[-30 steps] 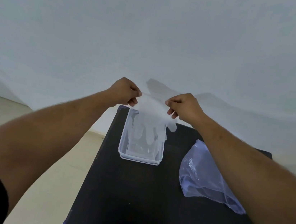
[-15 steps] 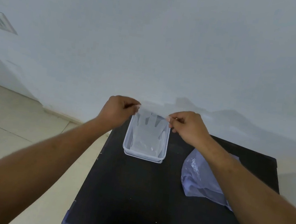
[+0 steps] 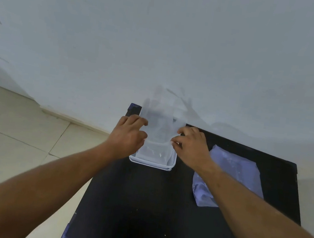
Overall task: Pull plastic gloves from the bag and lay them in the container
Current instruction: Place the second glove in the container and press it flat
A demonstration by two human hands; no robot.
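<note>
- Both hands work one glove (image 3: 161, 127) over the container (image 3: 152, 163): the left hand (image 3: 127, 137) takes its left edge, the right hand (image 3: 192, 145) its right edge, so the thin film stays spread flat and does not crumple.
- The left fingers (image 3: 140, 121) are clenched on the film, thumb against fingertips; the right fingers (image 3: 183, 131) pinch it the same way. Each hand grasps the glove and nothing else.
- The glove lies between the two sets of fingers. Its cuff end hangs below them, down into the container; its digit end stands past them, away from the person and toward the wall.
- Its long axis thus runs from near to far, in line with the container's long side, which likely suits laying it in flat.
- The far part of the glove is blurred, so how far it overhangs the container's far rim cannot be told.
- The bag (image 3: 231, 168) lies flat on the dark surface (image 3: 140, 206) to the right of the right fingers, apart from the container, within reach for the next pull.
- Judged from this, the glove is partly in and not yet let go.
</note>
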